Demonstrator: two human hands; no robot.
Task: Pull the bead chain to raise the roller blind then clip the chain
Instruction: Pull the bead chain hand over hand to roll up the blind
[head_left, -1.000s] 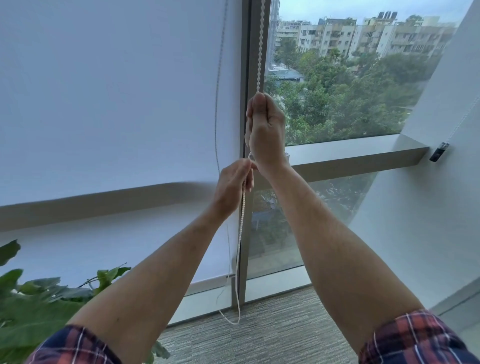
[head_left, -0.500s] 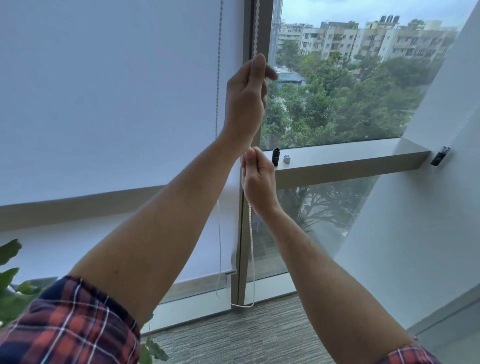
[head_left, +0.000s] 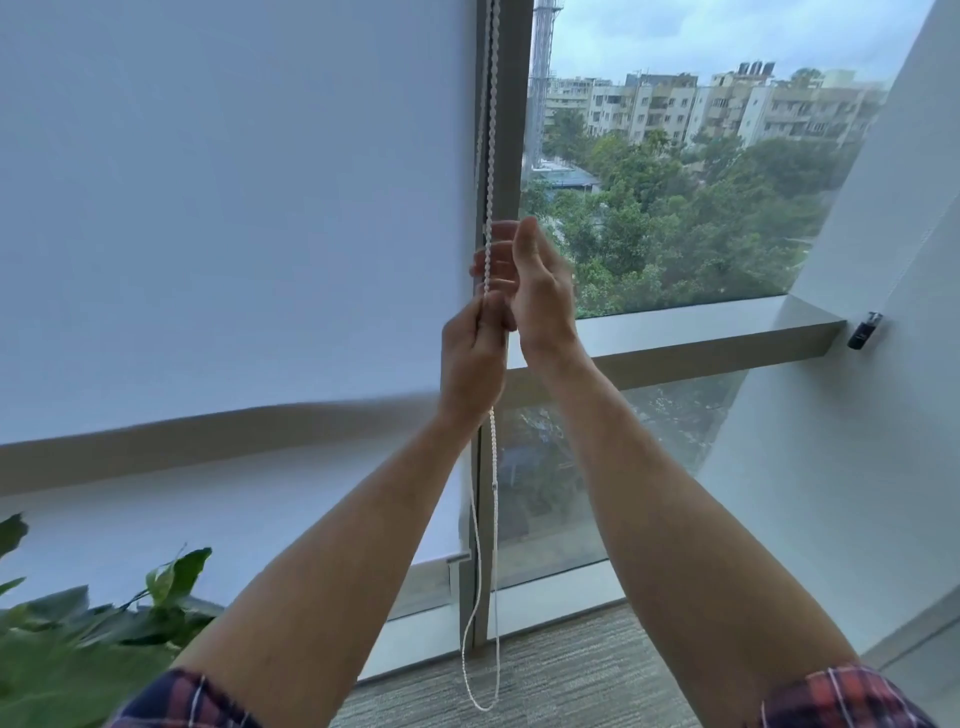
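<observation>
The white bead chain (head_left: 490, 130) hangs along the grey window post, and its loop ends just above the carpet. My left hand (head_left: 471, 364) is closed around the chain at sill height. My right hand (head_left: 537, 283) is just above it, right of the chain, fingers spread and blurred; the chain passes in front of its fingertips. The white roller blind (head_left: 234, 208) covers the left window pane, and its bottom bar (head_left: 457, 560) sits low near the floor. My hands hide the post at sill level.
A small black clip (head_left: 864, 330) is fixed to the right wall at sill level. A grey sill (head_left: 701, 335) crosses the uncovered right pane. Green plant leaves (head_left: 78, 634) fill the lower left corner. Grey carpet (head_left: 561, 670) lies below.
My left hand has come down the chain from head height to sill level. My right hand has let go lower down, risen above the left and opened. The chain loop hangs lower.
</observation>
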